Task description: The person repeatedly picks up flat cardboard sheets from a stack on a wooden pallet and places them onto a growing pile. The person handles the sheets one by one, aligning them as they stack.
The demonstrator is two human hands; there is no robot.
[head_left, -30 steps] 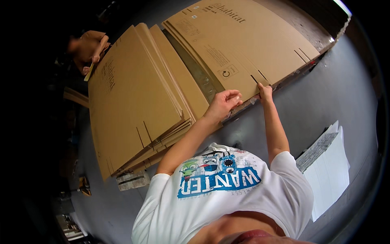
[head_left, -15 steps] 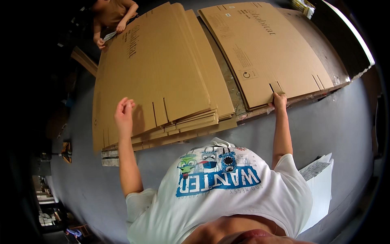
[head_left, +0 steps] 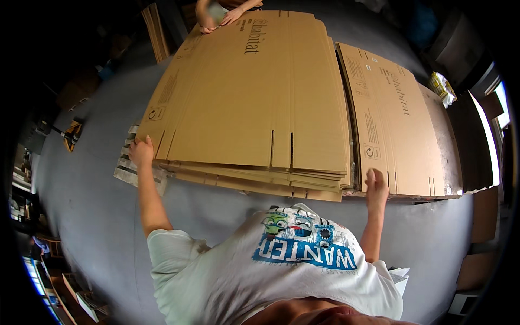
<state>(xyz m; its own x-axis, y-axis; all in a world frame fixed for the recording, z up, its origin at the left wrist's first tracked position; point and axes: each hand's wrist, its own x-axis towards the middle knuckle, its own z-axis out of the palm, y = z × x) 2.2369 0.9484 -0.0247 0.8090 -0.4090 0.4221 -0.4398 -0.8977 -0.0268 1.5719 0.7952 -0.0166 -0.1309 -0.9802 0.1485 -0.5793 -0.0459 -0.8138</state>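
Flattened cardboard cartons [head_left: 227, 103] with dark print lie in a broad, uneven stack before me. My left hand [head_left: 142, 151] grips the near left corner of the top carton, fingers curled at its edge. To the right is a second stack of flattened cartons [head_left: 403, 127], a narrow gap away. Over its near left corner is my right hand [head_left: 377, 187], fingers loosely bent and apart, with no carton visible in them. At the far left edge of the first stack, another person's hands [head_left: 219, 23] rest on the cardboard beside a blurred pale thing.
A wooden pallet [head_left: 127, 170] juts out beneath the left stack. Brown board [head_left: 441, 130] shows right of the second stack, with a yellow and white package [head_left: 441, 88] behind. A yellow-based piece of equipment [head_left: 73, 135] stands on the grey floor at left.
My left hand has come down from above the left stack onto its near left corner. My right hand has let go of the right stack's edge and shifted left. The view has swung left.
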